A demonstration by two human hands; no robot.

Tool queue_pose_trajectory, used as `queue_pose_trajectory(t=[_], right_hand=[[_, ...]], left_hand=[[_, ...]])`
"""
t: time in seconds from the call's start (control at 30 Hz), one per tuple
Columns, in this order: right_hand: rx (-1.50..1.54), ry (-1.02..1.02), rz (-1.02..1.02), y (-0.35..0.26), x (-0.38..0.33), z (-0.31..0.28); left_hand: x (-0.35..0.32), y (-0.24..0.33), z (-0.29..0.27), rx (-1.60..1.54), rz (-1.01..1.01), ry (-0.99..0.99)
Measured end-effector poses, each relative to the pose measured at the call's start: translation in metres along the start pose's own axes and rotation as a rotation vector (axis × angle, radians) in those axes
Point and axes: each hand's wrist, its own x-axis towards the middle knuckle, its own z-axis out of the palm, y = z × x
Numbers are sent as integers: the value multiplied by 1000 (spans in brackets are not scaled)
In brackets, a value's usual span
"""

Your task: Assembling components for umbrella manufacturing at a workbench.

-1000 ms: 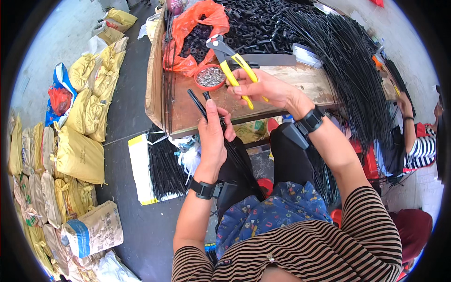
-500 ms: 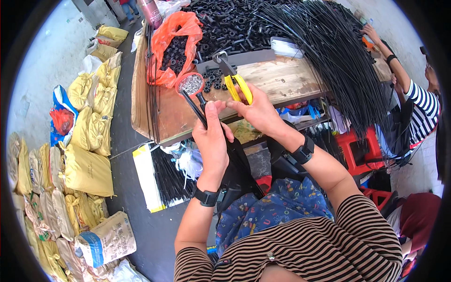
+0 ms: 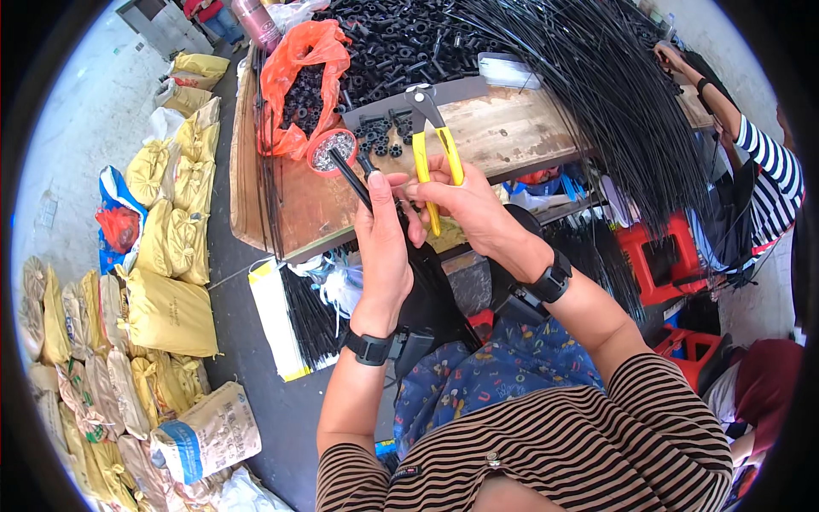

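Observation:
My left hand is closed around slim black tube-like parts, which point up and away. A shorter black piece with a thicker end stands up by the thumb. My right hand holds yellow-handled pliers with a dark metal head, their jaws pointing upward and their handles spread apart. Its thumb and fingertips meet close to my left fingers; whatever small thing may be pinched there is hidden. Just beyond the black tubes, a red bowl of small shiny metal bits sits on the wooden table.
Behind the bowl lie an orange plastic bag and a heap of black fittings. A big bundle of thin black rods hangs over the table's right side. Yellow sacks line the left. A co-worker's arm and red stools are at right.
The pliers have swung upright, and their handles now straddle my right fingers. My right hand has drawn in against my left fingers. The left hand still holds the black tubes.

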Motion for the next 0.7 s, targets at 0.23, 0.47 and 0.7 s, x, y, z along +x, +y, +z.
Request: queue_pose_trajectory(t=[0.23, 0.47, 0.7], right_hand=[[8, -30, 16, 4, -1, -7], [42, -90, 66, 3, -3, -11], [57, -157, 50, 2, -5, -10]], left_hand=[[-1, 1, 8, 3, 1, -2], [-1, 0, 8, -16, -14, 0], [-2, 2, 7, -13, -21, 12]])
